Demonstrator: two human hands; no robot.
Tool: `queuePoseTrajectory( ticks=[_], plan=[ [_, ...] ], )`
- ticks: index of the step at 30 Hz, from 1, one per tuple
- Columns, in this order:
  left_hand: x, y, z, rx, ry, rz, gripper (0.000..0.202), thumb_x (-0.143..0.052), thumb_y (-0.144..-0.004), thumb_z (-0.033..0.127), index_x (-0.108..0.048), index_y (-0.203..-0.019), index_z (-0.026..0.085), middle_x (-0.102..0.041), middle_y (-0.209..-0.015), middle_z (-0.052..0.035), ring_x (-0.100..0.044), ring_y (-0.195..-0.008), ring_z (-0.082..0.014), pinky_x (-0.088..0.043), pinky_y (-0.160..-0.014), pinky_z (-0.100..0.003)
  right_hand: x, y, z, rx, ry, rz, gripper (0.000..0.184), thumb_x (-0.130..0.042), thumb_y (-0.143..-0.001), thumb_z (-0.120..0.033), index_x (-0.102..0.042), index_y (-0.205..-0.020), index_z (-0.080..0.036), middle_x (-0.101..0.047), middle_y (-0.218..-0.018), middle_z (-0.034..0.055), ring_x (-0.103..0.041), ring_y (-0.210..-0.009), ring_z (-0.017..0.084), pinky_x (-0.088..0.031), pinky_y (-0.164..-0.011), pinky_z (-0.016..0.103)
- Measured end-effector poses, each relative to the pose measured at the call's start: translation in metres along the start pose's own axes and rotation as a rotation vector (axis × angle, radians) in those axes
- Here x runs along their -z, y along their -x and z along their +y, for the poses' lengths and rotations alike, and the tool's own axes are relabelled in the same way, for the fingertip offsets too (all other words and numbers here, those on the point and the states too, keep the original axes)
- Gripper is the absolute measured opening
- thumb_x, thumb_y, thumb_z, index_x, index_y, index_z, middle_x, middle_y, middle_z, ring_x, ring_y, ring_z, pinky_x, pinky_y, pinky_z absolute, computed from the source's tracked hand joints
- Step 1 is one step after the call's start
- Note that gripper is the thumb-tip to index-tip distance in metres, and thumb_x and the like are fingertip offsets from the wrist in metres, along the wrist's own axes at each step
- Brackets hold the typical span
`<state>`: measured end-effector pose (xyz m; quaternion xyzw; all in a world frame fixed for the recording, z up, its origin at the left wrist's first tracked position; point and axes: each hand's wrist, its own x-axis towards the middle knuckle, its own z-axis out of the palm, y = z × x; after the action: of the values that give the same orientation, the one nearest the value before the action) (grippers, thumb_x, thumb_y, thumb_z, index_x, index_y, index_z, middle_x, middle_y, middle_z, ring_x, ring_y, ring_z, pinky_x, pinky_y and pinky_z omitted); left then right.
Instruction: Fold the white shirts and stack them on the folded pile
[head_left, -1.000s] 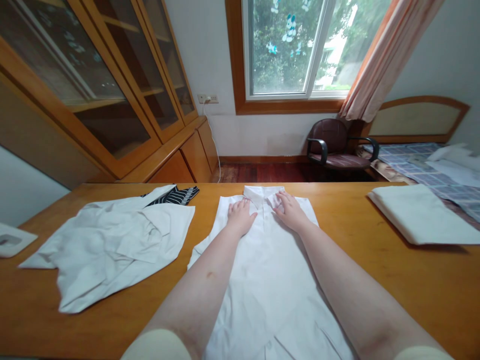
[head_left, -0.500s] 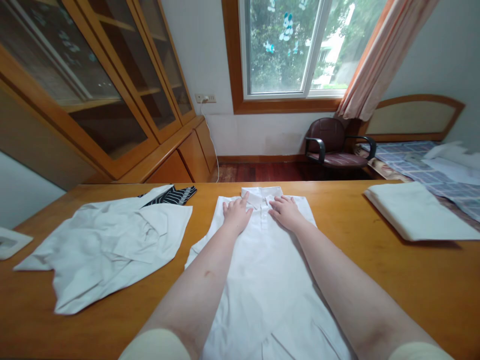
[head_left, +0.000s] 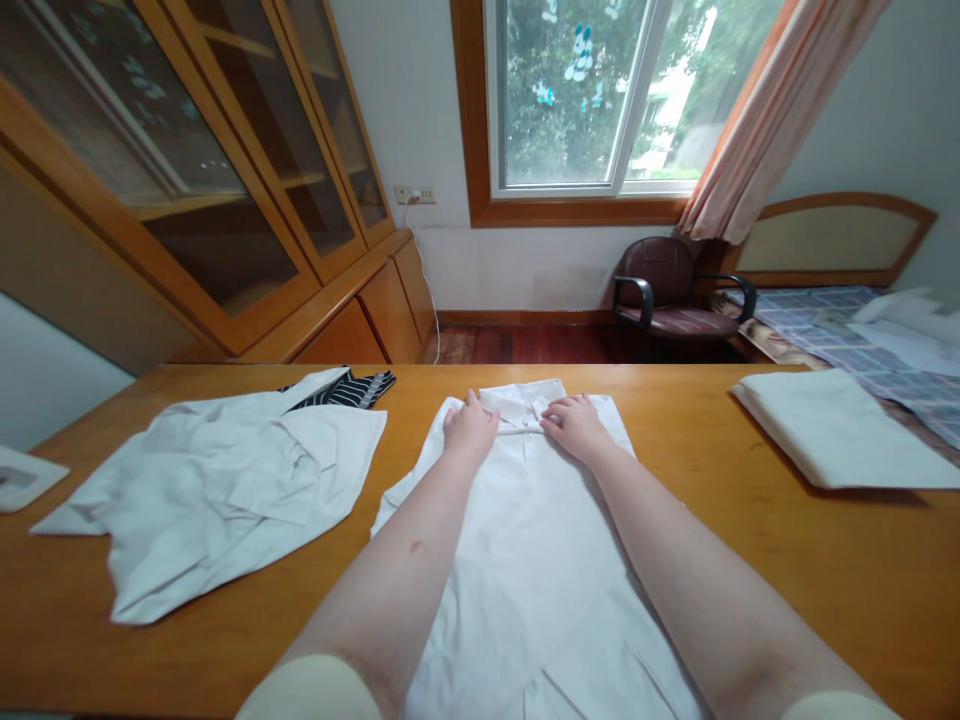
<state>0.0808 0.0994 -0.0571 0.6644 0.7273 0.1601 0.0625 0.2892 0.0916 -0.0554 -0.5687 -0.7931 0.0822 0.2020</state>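
A white collared shirt [head_left: 525, 540] lies front up on the table, its collar toward the far edge. My left hand [head_left: 471, 428] rests on it just left of the collar, thumb apart from the fingers. On the right of the button placket, my right hand [head_left: 576, 425] touches the cloth with fingers spread and slightly bent. A raised crease crosses the shirt front between both hands. My palms and the cloth beneath them are hidden.
The wooden table [head_left: 712, 440] bears a crumpled white garment [head_left: 225, 490] with a black striped piece [head_left: 356, 388] at left. A folded white cloth [head_left: 840, 425] lies at right. Beyond stand a chair [head_left: 667, 290], a bed [head_left: 825, 300] and a glass-door cabinet [head_left: 300, 170].
A crosswise crease has risen in the shirt below the collar, between my hands. My left fingers have shifted slightly left and drawn closer together. The view has moved a little.
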Motion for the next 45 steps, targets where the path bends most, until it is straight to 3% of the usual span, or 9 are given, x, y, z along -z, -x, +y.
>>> queuePoseTrajectory(
  ticks=[5,11,14,16,19,23,30,40,45],
  plan=[
    [0.004,-0.001,-0.004,-0.041,0.047,0.019,0.026,-0.055,-0.079,0.037,-0.061,-0.099,0.021,-0.068,-0.089,-0.0073,-0.061,-0.089,-0.0232,-0.039,-0.085,-0.036,-0.003,-0.001,0.003,0.022,0.002,0.019,0.019,-0.057,-0.082,-0.033,-0.069,-0.091,-0.023,-0.066,-0.106,0.0068,-0.052,-0.106,0.025,-0.017,-0.106,0.052],
    [0.004,-0.001,-0.006,-0.26,0.285,0.162,0.037,-0.055,-0.079,0.022,-0.059,-0.115,0.026,-0.064,-0.092,-0.0031,-0.057,-0.087,-0.0182,-0.042,-0.082,-0.03,0.002,0.002,-0.003,0.122,-0.181,0.169,0.032,-0.055,-0.084,-0.034,-0.06,-0.112,-0.022,-0.061,-0.116,0.0092,-0.052,-0.111,0.023,-0.026,-0.107,0.047],
    [0.001,-0.001,-0.006,-0.356,0.314,0.146,0.031,-0.054,-0.08,0.021,-0.065,-0.108,0.025,-0.063,-0.09,-0.0036,-0.056,-0.088,-0.0182,-0.042,-0.084,-0.03,0.003,0.004,-0.009,0.154,-0.283,0.136,0.038,-0.051,-0.086,-0.037,-0.054,-0.12,-0.021,-0.057,-0.123,0.0105,-0.049,-0.117,0.023,-0.033,-0.104,0.043],
    [-0.001,0.0,-0.005,-0.378,0.321,0.122,0.026,-0.054,-0.079,0.019,-0.068,-0.1,0.025,-0.062,-0.087,-0.0036,-0.056,-0.088,-0.0186,-0.042,-0.085,-0.031,0.001,0.004,-0.011,0.163,-0.27,0.057,0.044,-0.053,-0.085,-0.038,-0.05,-0.126,-0.021,-0.052,-0.131,0.0117,-0.042,-0.125,0.025,-0.029,-0.106,0.047],
    [-0.002,0.0,-0.005,-0.375,0.374,0.098,0.023,-0.054,-0.076,0.017,-0.07,-0.092,0.023,-0.06,-0.088,-0.0042,-0.056,-0.089,-0.0187,-0.044,-0.087,-0.032,-0.003,0.005,-0.012,0.186,-0.193,-0.091,0.051,-0.057,-0.082,-0.04,-0.048,-0.129,-0.022,-0.048,-0.135,0.0106,-0.032,-0.132,0.03,-0.018,-0.108,0.056],
    [-0.004,-0.002,-0.006,-0.285,0.516,0.057,0.022,-0.047,-0.079,0.013,-0.066,-0.087,0.018,-0.063,-0.092,-0.0052,-0.058,-0.093,-0.0174,-0.045,-0.088,-0.03,-0.005,0.005,-0.011,0.201,-0.13,-0.176,0.052,-0.058,-0.082,-0.043,-0.05,-0.128,-0.022,-0.052,-0.132,0.0115,-0.036,-0.129,0.03,-0.017,-0.107,0.057],
    [-0.012,-0.008,-0.007,-0.092,0.554,-0.014,0.039,-0.06,-0.078,0.022,-0.053,-0.115,0.017,-0.064,-0.103,-0.0074,-0.062,-0.088,-0.0162,-0.049,-0.081,-0.029,0.001,0.005,-0.014,0.201,-0.107,-0.183,0.045,-0.056,-0.083,-0.04,-0.054,-0.124,-0.021,-0.053,-0.131,0.012,-0.04,-0.127,0.027,-0.019,-0.107,0.053],
    [-0.006,-0.005,-0.009,-0.135,0.617,-0.027,0.029,-0.055,-0.079,0.02,-0.058,-0.108,0.019,-0.067,-0.088,-0.0028,-0.063,-0.082,-0.0153,-0.048,-0.077,-0.027,0.001,0.006,-0.014,0.192,-0.112,-0.192,0.043,-0.057,-0.083,-0.036,-0.055,-0.122,-0.02,-0.054,-0.13,0.011,-0.039,-0.128,0.028,-0.019,-0.106,0.055],
    [-0.006,-0.006,-0.008,-0.144,0.748,0.016,0.023,-0.056,-0.078,0.018,-0.057,-0.101,0.017,-0.065,-0.084,-0.0029,-0.062,-0.077,-0.0135,-0.05,-0.073,-0.026,0.006,0.007,-0.02,0.179,-0.237,-0.023,0.038,-0.056,-0.083,-0.03,-0.055,-0.119,-0.02,-0.058,-0.124,0.0101,-0.044,-0.123,0.025,-0.019,-0.108,0.051]
  ],
)
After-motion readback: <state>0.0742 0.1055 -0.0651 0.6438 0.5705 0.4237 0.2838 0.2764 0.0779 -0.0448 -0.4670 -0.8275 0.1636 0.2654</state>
